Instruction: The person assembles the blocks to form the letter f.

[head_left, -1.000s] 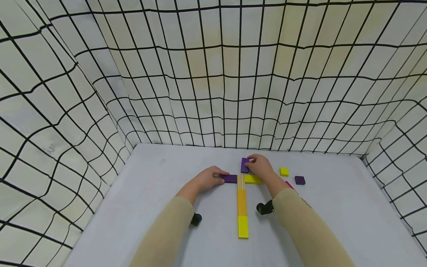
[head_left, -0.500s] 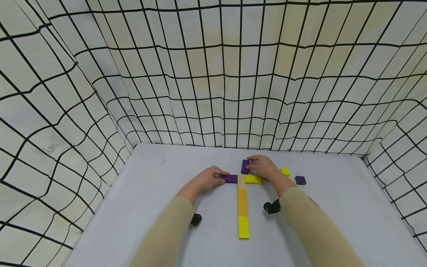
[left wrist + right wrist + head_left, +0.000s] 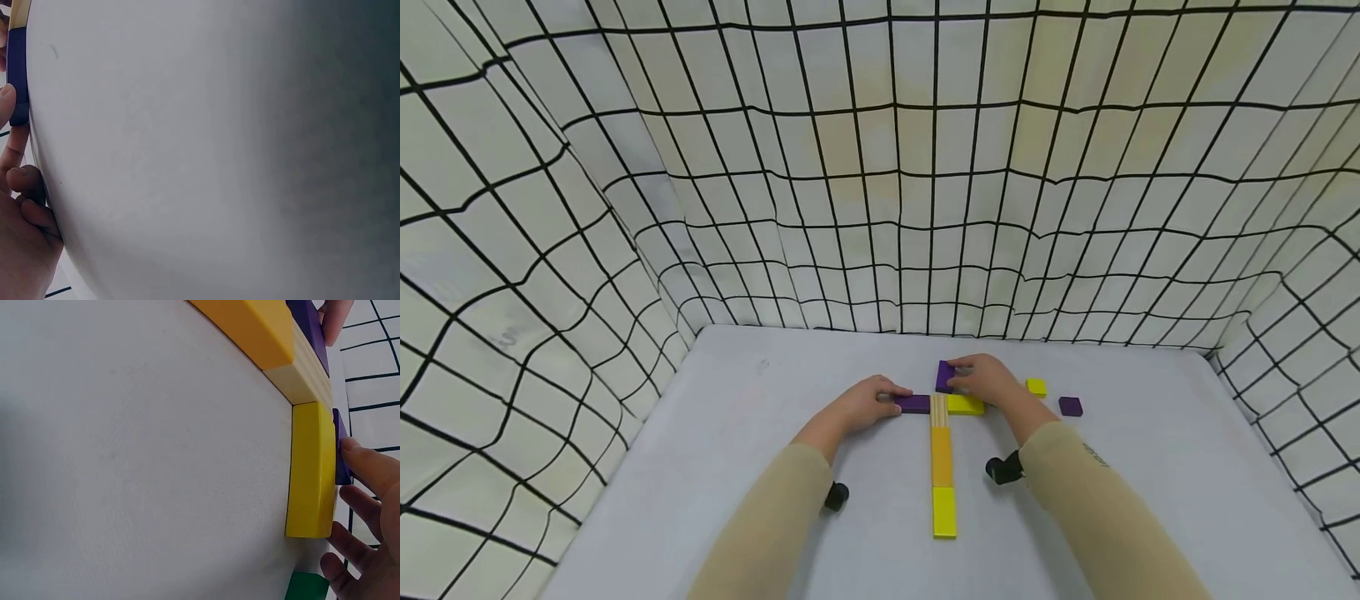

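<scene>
White table (image 3: pixel 880 533) | 3 yellow blocks (image 3: pixel 944 512) | purple (image 3: pixel 1071 407), orange (image 3: pixel 941 457), wooden (image 3: pixel 939 412), green blocks (image 3: pixel 307 587)

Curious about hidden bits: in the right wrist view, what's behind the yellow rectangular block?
A purple rectangular block, held by the right hand. Whatever lies low and close behind the yellow block is covered.

Black square-meshed netting (image 3: pixel 892 106) hangs before white, yellow-tinged walls (image 3: pixel 913 137), which rise behind and beside the flat white worktop (image 3: pixel 880 492).

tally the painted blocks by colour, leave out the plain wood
Purple blocks: 3
Yellow blocks: 3
Orange block: 1
Green block, partly in view: 1
Total visible: 8
</scene>
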Tool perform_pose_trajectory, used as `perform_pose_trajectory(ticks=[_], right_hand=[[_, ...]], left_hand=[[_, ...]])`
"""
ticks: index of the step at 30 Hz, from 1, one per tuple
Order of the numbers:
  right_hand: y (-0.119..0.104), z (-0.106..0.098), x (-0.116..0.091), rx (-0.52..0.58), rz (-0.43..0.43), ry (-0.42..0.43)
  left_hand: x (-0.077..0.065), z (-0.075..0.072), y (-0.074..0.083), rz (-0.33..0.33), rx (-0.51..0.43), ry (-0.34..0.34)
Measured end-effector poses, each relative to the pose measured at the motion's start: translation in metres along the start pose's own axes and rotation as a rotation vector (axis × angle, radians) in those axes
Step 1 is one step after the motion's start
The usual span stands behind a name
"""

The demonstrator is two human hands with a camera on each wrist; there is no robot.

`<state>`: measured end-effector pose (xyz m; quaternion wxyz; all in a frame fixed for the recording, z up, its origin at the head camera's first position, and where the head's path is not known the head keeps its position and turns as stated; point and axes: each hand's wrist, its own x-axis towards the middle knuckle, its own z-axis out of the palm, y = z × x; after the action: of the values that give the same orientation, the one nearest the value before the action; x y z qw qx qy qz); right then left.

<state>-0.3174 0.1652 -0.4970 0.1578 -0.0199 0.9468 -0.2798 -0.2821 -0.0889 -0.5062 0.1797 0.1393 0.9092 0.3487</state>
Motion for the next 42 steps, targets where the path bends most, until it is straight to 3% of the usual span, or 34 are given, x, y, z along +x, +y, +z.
perform_pose_trajectory(ticks=[10,17,42], right_hand=[[-0.007,0.003,-0.004,-0.031,-0.005,-0.023],[-0.011,0.003,-0.003,-0.062,-0.022,-0.03],[-0.012,0.001,-0.003,-0.083,-0.05,-0.051]], left_hand=[[-0.005,0.0,0.001,-0.009,-0.018,-0.002],[-0.005,0.0,0.001,0.03,-0.009,-0.001],[0.0,-0.001,-0.001,0.009,-0.028,-0.005]])
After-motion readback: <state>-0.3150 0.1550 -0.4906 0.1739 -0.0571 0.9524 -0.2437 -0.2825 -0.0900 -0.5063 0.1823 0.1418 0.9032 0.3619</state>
